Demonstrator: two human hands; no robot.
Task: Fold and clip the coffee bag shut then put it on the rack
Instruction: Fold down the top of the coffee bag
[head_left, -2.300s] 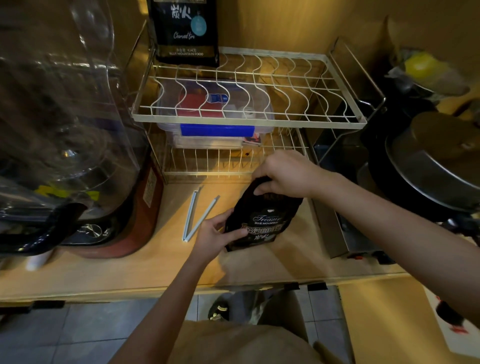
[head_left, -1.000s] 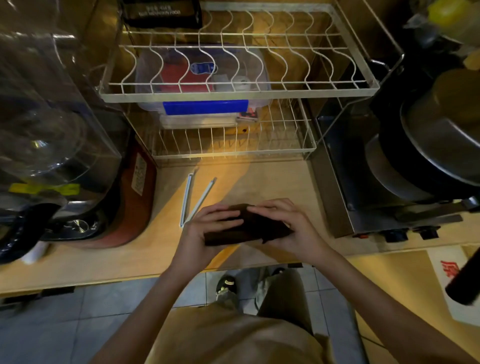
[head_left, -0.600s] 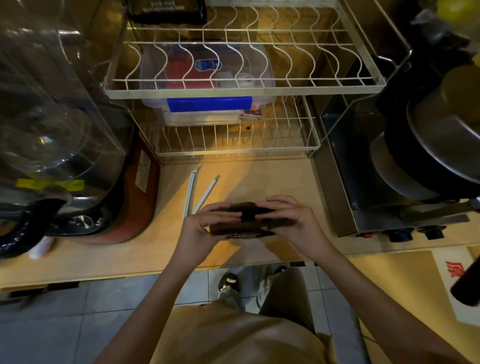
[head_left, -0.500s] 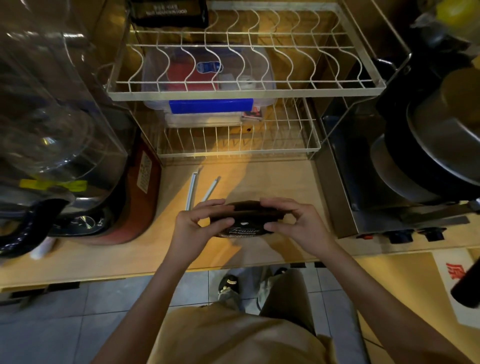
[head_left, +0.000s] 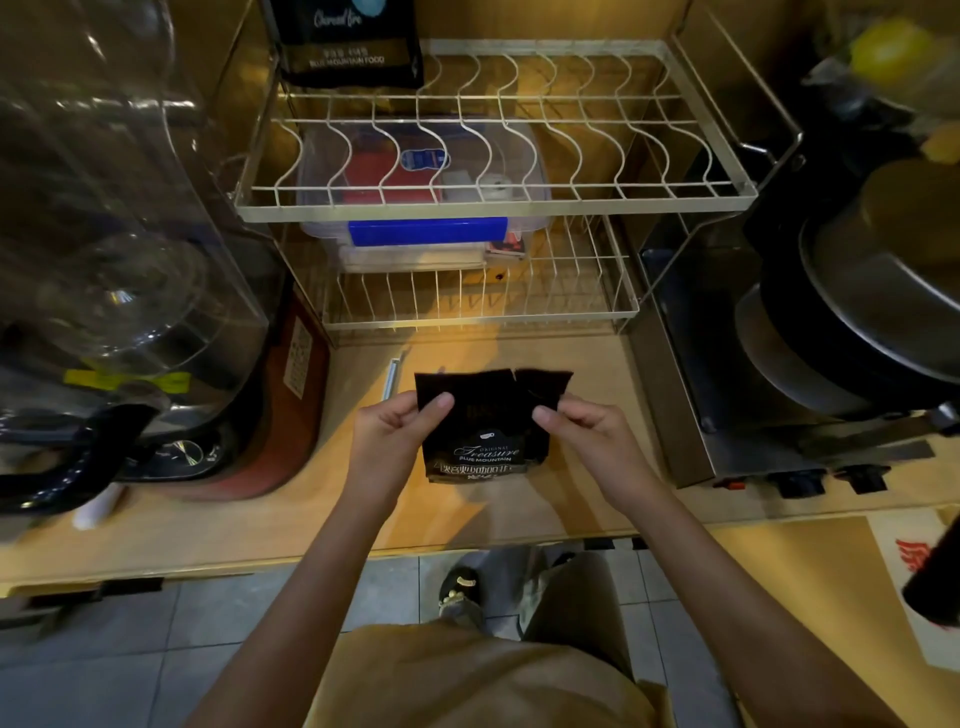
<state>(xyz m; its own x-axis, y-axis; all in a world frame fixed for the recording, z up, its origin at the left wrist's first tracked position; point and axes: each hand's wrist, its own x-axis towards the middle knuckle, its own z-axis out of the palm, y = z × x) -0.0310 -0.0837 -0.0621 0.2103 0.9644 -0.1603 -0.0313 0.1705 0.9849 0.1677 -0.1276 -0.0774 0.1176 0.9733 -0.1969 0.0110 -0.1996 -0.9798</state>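
Both hands, left hand (head_left: 390, 434) and right hand (head_left: 587, 434), are pinching the bag (head_left: 483, 423) upright near the counter's (head_left: 291, 525) front edge, folding its top, which next needs creasing before clipping.

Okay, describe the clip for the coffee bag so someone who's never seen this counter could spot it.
Find the two-tier wire rack at the back of the wooden counter. Just in front of its lower shelf, left of the black coffee bag held in both hands, lies a thin pale stick: the clip. It is the only slim, light-coloured thing lying there; the bag partly hides it.
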